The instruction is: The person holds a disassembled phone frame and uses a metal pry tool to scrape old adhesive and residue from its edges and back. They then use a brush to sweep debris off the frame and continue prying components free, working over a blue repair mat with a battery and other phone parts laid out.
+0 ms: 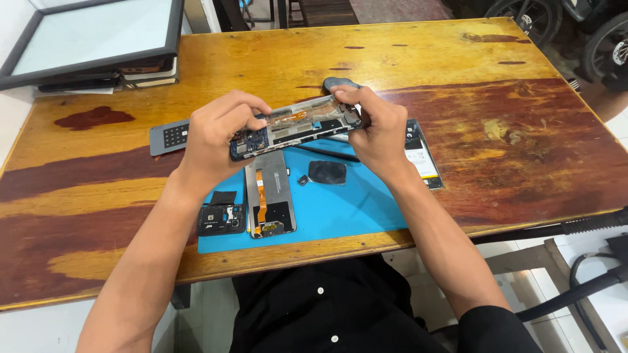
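Overhead, both hands' fingers pinch opened phone [297, 127] ends above blue mat [340, 209]; tabletop [523, 131] rightward bare.

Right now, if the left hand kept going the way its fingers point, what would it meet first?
Probably the right hand, across the phone frame that the left hand already grips; depth is unclear.

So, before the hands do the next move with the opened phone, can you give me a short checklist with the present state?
1. Opened black phone frame held by both left hand and right hand: ok.
2. Frame lifted over the blue rectangular work mat: ok.
3. Detached grey screen panel with orange flex cable lying flat on the mat: ok.
4. Small black camera cover piece on the mat, apart from the hands: ok.
5. Screws all removed: cannot tell.
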`<action>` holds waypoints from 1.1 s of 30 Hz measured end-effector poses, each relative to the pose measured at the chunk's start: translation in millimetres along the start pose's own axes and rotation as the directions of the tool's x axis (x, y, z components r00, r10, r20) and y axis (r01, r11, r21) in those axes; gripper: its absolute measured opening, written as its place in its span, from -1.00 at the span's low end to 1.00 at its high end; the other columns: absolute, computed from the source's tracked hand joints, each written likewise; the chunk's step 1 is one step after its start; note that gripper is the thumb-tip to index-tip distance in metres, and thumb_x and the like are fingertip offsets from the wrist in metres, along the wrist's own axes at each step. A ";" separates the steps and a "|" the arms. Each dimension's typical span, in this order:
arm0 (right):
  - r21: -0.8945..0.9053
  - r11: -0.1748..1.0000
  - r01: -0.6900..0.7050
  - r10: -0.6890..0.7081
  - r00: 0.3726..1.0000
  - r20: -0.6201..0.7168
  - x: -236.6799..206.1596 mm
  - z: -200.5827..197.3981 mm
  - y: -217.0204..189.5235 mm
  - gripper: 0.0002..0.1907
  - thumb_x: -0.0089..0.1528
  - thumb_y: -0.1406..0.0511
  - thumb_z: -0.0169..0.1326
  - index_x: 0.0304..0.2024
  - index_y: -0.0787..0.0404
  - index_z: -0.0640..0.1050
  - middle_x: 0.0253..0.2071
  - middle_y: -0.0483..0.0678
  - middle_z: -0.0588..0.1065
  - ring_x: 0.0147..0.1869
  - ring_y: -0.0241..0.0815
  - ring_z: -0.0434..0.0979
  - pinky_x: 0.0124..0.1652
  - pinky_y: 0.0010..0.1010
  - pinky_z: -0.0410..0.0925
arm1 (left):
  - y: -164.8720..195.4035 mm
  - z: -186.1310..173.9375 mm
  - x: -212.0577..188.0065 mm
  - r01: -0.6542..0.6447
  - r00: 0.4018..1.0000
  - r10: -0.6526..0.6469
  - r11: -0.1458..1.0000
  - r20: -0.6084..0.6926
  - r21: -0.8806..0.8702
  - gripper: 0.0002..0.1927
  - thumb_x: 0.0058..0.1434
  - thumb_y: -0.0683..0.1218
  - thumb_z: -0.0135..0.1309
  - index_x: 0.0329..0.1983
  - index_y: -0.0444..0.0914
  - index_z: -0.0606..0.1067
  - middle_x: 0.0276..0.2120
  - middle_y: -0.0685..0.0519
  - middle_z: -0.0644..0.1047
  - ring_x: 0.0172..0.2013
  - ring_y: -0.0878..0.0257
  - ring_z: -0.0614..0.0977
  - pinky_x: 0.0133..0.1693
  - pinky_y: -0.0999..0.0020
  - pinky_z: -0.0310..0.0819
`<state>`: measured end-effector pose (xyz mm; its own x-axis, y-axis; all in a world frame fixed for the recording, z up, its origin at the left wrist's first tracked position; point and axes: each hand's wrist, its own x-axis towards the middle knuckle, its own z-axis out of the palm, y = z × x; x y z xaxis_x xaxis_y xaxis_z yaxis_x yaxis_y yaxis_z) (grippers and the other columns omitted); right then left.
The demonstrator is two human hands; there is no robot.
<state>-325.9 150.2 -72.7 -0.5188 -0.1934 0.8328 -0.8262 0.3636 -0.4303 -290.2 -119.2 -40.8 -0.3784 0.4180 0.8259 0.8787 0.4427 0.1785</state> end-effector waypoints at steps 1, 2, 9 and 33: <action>-0.001 1.000 -0.009 0.009 1.000 0.004 0.0 0.0 0.1 -0.52 0.05 0.76 0.00 -0.05 0.35 0.53 0.05 0.11 0.63 0.16 -0.09 0.68 -0.16 -0.50 0.54 | 0.1 0.4 -0.1 0.005 1.000 -0.005 1.000 0.006 -0.001 -0.75 0.14 -0.33 0.31 -0.34 -0.34 0.41 -0.12 -0.07 0.59 -0.19 0.10 0.66 -0.22 0.31 0.57; -0.003 1.000 0.003 -0.003 1.000 0.004 -0.2 -0.2 0.0 -0.52 0.04 0.76 -0.01 -0.05 0.36 0.53 0.05 0.11 0.62 0.17 -0.07 0.68 -0.12 -0.48 0.55 | 0.2 1.0 0.0 -0.004 1.000 0.004 1.000 0.005 0.000 -0.74 0.13 -0.34 0.30 -0.34 -0.35 0.40 -0.12 -0.07 0.59 -0.20 0.10 0.66 -0.23 0.30 0.56; -0.025 0.999 0.029 -0.029 1.000 0.004 -1.2 -0.9 -1.7 -0.50 0.00 0.75 -0.03 -0.05 0.35 0.50 0.05 0.12 0.62 0.19 0.02 0.67 0.04 -0.39 0.54 | 4.7 2.9 0.0 -0.020 0.999 0.022 0.998 0.044 -0.053 -0.71 0.14 -0.36 0.28 -0.33 -0.35 0.36 -0.08 -0.08 0.58 -0.23 0.12 0.62 -0.22 0.32 0.53; -0.066 0.994 0.084 -0.089 0.993 -0.075 -2.5 -0.6 -13.1 -0.71 0.22 0.59 0.22 -0.05 0.26 0.56 0.06 -0.03 0.65 -0.54 -0.47 0.20 -0.50 -0.56 0.12 | -4.9 -1.3 -10.3 -0.089 0.989 0.096 0.993 -0.110 0.072 -0.69 0.18 -0.27 0.36 -0.10 -0.33 0.47 0.04 -0.07 0.51 -0.08 0.04 0.68 -0.13 0.28 0.62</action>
<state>-313.7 146.5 -68.9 -0.4253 -0.1561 0.8915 -0.8506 0.4055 -0.3347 -290.3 -126.7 -49.5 -0.2579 0.3691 0.8929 0.8857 0.4597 0.0659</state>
